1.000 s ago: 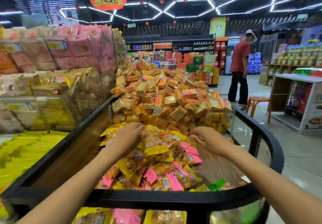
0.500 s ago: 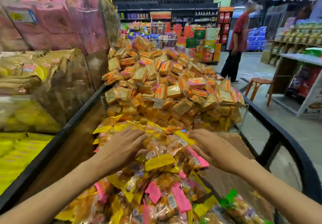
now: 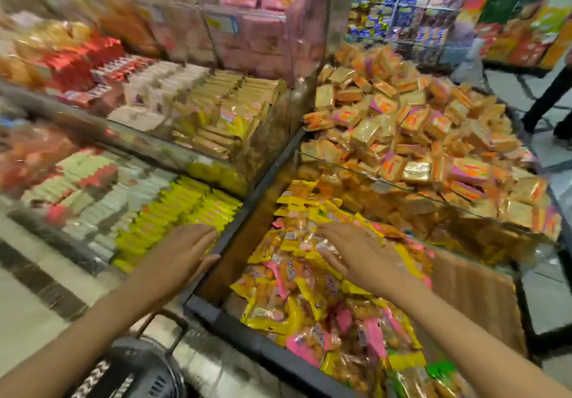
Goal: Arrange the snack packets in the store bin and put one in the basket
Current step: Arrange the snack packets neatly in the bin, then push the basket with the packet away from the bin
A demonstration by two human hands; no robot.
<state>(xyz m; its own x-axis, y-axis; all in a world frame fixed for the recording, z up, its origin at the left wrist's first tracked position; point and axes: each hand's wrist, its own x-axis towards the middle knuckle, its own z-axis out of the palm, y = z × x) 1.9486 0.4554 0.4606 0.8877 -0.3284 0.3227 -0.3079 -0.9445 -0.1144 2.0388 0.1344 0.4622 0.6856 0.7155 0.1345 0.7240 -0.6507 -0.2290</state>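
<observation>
While the loose heap of yellow and pink clear-windowed snack packets fills the near compartment of the dark-rimmed, wood-floored store bin, the right hand lies flat on top of it, fingers straight and spread, pressing rather than grasping. The left hand is off the heap, released and empty, with extended fingers over the bin's left rim, just beside a neighbouring row of yellow wrapped bars. A clear plastic divider separates the heap from a taller mound of orange and gold square packets behind it. At the lower left, a dark mesh shape with a curved handle is probably the basket, though blur makes that uncertain; no packet is visible in it.

The packets look slick and piled unevenly, so a flat push could send some sliding over the front rim or onto the bare wood at the right. A reach from the left hand may disturb the tidy yellow bars instead. Picking one packet from such a tangle may drag its neighbours along.
</observation>
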